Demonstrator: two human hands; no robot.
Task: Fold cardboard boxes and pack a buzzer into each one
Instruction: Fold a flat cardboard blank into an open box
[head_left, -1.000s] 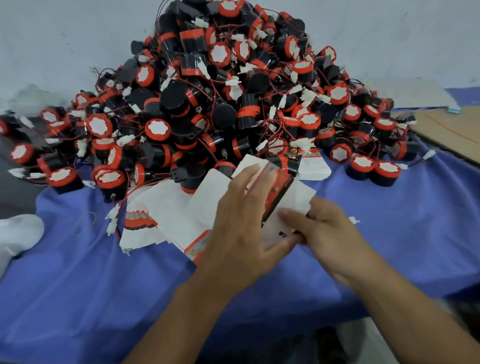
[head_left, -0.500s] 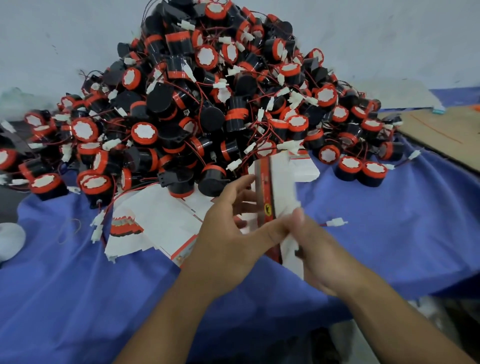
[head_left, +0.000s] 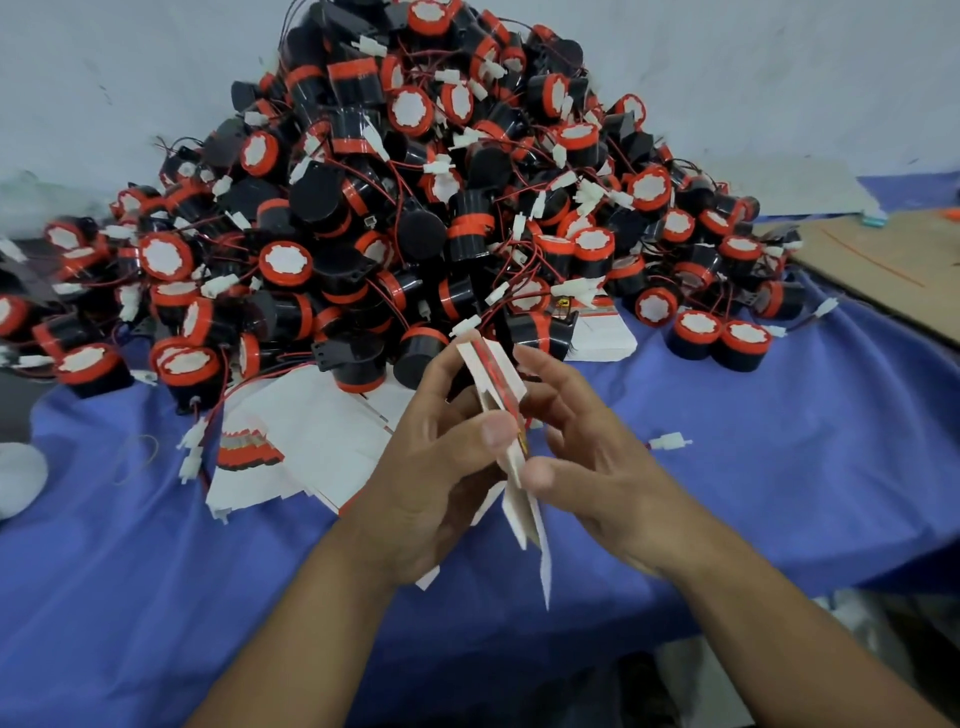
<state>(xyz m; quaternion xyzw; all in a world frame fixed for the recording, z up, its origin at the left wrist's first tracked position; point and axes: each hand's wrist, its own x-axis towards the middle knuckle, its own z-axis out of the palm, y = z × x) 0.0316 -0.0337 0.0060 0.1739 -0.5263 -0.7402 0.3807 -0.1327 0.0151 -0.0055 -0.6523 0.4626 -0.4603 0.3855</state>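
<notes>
Bench (head_left: 779, 467) is covered edge to edge by a blue cloth, with a pale wall behind it.

Heap of buzzers (head_left: 415, 208) takes up the rear centre of the bench and rises against the wall. Each buzzer is a black cylinder with a red band and a white face. Red wires and white plugs are tangled all through the heap.

Brown cardboard sheet (head_left: 883, 260) lies flat at the far right, beside the edge of the heap.

Stack of flat boxes (head_left: 311, 447), white with red print, lies on the cloth at the foot of the heap, left of the hands. A second, smaller stack (head_left: 602, 338) sits partly under the buzzers, beyond the hands.

Left hand (head_left: 431, 478) and right hand (head_left: 597, 467) are raised above the cloth at centre. The fingers of both are curled round one folded box (head_left: 498, 379). It is held edge-on between them, standing nearly upright. Each thumb presses on its near lower part. The box is white with a red strip and still collapsed, its flaps hanging below the hands.

Loose white plug (head_left: 670, 442) lies on the cloth just right of the right hand.
</notes>
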